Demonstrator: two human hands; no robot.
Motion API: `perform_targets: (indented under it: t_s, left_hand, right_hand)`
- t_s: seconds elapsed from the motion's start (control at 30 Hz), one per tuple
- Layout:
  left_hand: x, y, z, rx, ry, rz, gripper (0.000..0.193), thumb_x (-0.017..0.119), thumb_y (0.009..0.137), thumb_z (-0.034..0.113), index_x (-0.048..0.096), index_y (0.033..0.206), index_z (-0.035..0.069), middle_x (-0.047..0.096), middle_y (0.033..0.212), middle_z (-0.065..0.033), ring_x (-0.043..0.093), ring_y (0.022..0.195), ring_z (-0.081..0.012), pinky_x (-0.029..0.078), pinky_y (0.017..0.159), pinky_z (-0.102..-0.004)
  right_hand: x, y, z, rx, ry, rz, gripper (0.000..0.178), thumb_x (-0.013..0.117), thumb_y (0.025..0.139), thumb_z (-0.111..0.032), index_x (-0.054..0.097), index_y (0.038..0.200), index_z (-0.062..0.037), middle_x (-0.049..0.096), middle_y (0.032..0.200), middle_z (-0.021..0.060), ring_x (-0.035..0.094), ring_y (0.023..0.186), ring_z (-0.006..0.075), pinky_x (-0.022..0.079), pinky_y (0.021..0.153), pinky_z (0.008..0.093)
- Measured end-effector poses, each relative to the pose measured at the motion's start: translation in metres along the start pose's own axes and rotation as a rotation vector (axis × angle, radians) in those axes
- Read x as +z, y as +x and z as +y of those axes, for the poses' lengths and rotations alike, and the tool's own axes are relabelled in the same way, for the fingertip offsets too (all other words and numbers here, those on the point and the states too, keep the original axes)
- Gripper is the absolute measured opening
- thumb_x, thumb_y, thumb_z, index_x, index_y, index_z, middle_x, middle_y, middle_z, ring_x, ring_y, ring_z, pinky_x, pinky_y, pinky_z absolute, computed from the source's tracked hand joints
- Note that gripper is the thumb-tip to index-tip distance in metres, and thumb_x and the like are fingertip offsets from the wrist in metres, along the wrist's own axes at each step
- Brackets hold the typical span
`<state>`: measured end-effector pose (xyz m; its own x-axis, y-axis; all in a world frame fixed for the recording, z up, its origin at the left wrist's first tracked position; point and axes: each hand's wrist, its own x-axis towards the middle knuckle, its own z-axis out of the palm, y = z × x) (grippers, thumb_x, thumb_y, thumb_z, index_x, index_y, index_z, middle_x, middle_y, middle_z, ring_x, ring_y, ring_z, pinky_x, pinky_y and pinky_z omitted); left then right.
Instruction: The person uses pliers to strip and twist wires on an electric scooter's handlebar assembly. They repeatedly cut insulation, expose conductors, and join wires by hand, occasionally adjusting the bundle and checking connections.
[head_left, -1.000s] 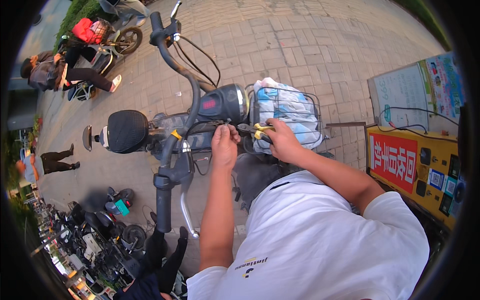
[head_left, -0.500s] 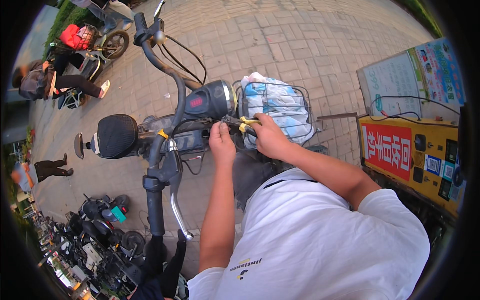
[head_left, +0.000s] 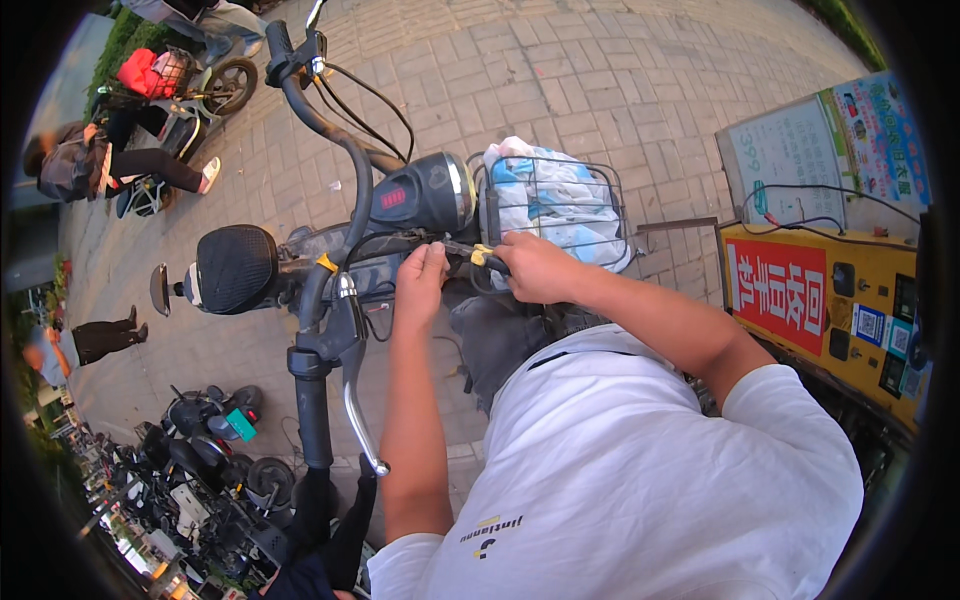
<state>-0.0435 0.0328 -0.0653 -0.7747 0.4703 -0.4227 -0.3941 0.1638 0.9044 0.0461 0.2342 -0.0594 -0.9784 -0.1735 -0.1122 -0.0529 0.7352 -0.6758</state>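
My right hand (head_left: 543,268) is closed around a pair of pliers (head_left: 486,258) with yellow and black handles. The pliers' metal jaws point left, toward the fingertips of my left hand (head_left: 421,283). My left thumb and finger are pinched together on a thin black cable (head_left: 375,240) that curves in from the handlebar (head_left: 355,190); its exact end is hidden by the fingers. Both hands work just below the dark front housing (head_left: 425,192) of an electric bike, beside its front basket (head_left: 610,185). A white and blue plastic bag (head_left: 545,200) fills the basket.
A silver brake lever (head_left: 362,430) juts out left of my left forearm. At right stands a yellow cabinet (head_left: 850,265) with a red sign and loose black cables. Parked bikes (head_left: 215,470) crowd the lower left. People and another bike (head_left: 230,88) are at upper left on the paving.
My left hand has shifted slightly left, away from the right hand. The pliers have tilted and closed up more, with their jaws now showing between the hands.
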Motion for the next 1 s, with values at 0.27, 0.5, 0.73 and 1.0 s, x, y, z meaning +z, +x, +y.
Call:
perform_targets:
  t_s: [0.27,0.5,0.73,1.0]
  left_hand:
    - [-0.002,-0.004,-0.003,-0.063,-0.558,-0.117,0.036,0.045,0.102,0.022,0.041,0.069,0.009,0.032,0.06,0.002,0.031,0.052,-0.0083,0.026,0.048,-0.0237]
    - [-0.002,0.004,-0.008,-0.1,-0.857,-0.241,0.04,0.042,0.103,0.025,0.039,0.067,0.009,0.032,0.06,0.0018,0.031,0.053,-0.0094,0.029,0.05,-0.0251]
    - [-0.008,0.003,-0.013,-0.058,-0.596,-0.104,0.033,0.046,0.103,0.029,0.047,0.077,0.008,0.041,0.069,0.0007,0.038,0.061,-0.0104,0.035,0.057,-0.0261]
    - [0.005,-0.005,-0.014,0.294,0.345,0.201,0.034,0.056,0.099,0.023,0.058,0.128,0.003,0.062,0.097,-0.0058,0.058,0.08,-0.01,0.049,0.074,-0.0247]
  right_hand:
    - [-0.009,0.01,0.008,0.418,1.166,-0.53,0.013,0.055,0.074,-0.002,0.059,0.085,0.0018,0.063,0.086,0.0169,0.063,0.069,0.0241,0.053,0.064,0.0394]
    - [0.011,0.007,0.021,0.434,2.072,-0.812,0.014,0.052,0.074,0.004,0.056,0.087,0.0024,0.061,0.096,0.02,0.063,0.079,0.0258,0.055,0.061,0.0412]
    - [-0.01,0.012,0.003,0.491,1.35,-0.563,0.017,0.057,0.076,-0.003,0.063,0.091,0.0038,0.065,0.096,0.0171,0.064,0.081,0.0223,0.054,0.067,0.0358]
    - [-0.011,-0.002,0.017,0.259,0.825,-0.436,0.021,0.059,0.075,-0.01,0.068,0.092,-0.0006,0.065,0.079,0.0079,0.062,0.074,0.0176,0.048,0.066,0.0318]
